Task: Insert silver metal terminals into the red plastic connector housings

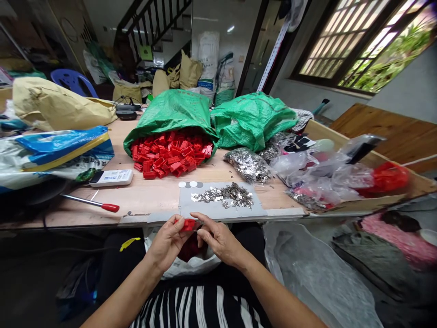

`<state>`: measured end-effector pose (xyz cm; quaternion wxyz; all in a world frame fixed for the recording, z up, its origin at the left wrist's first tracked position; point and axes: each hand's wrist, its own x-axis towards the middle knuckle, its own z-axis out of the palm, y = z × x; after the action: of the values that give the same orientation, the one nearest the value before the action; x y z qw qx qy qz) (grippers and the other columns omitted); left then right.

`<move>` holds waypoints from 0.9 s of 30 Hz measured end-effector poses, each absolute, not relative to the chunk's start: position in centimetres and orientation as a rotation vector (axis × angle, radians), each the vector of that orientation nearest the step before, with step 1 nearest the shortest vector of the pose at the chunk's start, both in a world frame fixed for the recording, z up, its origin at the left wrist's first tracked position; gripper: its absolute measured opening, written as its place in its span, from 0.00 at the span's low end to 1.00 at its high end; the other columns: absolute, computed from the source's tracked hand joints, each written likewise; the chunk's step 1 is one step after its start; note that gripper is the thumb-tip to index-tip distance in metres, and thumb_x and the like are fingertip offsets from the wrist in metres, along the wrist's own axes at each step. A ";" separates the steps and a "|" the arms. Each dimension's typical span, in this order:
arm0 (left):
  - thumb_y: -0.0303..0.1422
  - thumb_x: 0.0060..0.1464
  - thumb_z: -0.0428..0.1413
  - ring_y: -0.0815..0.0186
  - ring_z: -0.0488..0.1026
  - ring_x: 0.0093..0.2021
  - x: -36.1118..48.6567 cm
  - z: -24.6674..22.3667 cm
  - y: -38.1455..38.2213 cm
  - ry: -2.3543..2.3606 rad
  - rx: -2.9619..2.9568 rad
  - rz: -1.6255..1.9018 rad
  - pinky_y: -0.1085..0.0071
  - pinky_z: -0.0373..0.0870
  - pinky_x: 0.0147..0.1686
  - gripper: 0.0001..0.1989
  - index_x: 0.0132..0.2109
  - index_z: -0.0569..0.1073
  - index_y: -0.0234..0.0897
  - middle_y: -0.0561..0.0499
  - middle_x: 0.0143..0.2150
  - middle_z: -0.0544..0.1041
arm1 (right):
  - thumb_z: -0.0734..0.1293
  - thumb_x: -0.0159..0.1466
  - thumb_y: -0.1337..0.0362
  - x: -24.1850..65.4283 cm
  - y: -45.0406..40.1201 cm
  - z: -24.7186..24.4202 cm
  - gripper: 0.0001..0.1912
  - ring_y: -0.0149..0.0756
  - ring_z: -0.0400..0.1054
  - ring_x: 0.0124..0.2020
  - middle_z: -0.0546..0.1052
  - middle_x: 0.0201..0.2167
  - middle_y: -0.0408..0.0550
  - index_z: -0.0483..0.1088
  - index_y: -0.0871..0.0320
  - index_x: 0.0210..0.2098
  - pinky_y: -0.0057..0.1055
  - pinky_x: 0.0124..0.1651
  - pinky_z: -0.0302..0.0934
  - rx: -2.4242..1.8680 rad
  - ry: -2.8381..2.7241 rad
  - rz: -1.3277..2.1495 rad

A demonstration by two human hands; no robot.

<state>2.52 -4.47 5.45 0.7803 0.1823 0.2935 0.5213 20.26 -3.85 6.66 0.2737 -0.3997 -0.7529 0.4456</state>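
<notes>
Your left hand pinched a red plastic part just above the bench edge, while your right hand closed narrowly at its end, on what I can't tell. A large heap of red parts remained at the green sack mouth, metal clips lay on the grey board, and something dark red sat in the white bag below.

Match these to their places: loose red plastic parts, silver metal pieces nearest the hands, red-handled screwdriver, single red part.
1 loose red plastic parts
2 silver metal pieces
3 red-handled screwdriver
4 single red part

A held in the left hand
B spilling from a green woven sack
C on a grey board
D on the wooden table

1-B; 2-C; 3-D; 4-A
</notes>
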 end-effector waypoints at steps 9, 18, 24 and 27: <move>0.25 0.62 0.48 0.66 0.79 0.33 3.1 5.9 -5.7 0.661 0.066 1.137 0.71 0.76 0.40 0.13 0.34 0.75 0.27 0.43 0.33 0.79 | 0.56 0.69 0.60 19.4 -4.5 7.7 0.17 0.30 0.69 0.27 0.74 0.24 0.40 0.65 0.54 0.55 0.25 0.35 0.60 -1.117 -2.095 1.070; 0.28 0.57 0.55 0.64 0.78 0.39 3.2 5.4 -5.9 0.629 0.104 1.141 0.64 0.71 0.52 0.05 0.34 0.74 0.32 0.45 0.37 0.80 | 0.54 0.70 0.53 18.4 -4.4 6.5 0.21 0.30 0.63 0.22 0.69 0.20 0.42 0.73 0.55 0.45 0.25 0.29 0.57 -1.191 -1.932 0.969; 0.37 0.49 0.63 0.66 0.76 0.39 2.2 2.4 -6.0 0.796 0.447 1.146 0.66 0.69 0.49 0.11 0.29 0.69 0.37 0.51 0.35 0.78 | 0.54 0.69 0.51 18.6 -3.4 4.7 0.21 0.29 0.61 0.21 0.66 0.17 0.38 0.70 0.56 0.50 0.25 0.30 0.57 -1.198 -1.837 1.214; 0.40 0.40 0.67 0.61 0.74 0.42 1.3 -0.5 -5.9 1.080 0.743 1.126 0.66 0.68 0.46 0.17 0.35 0.74 0.37 0.48 0.37 0.78 | 0.54 0.70 0.53 19.0 -2.5 4.8 0.20 0.30 0.63 0.24 0.70 0.19 0.39 0.69 0.55 0.53 0.26 0.33 0.57 -1.251 -1.887 1.167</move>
<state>1.34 -5.86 -0.50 0.6493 0.3271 0.4755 0.4954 19.02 -2.47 4.76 0.2927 -0.4696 -0.7084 0.4380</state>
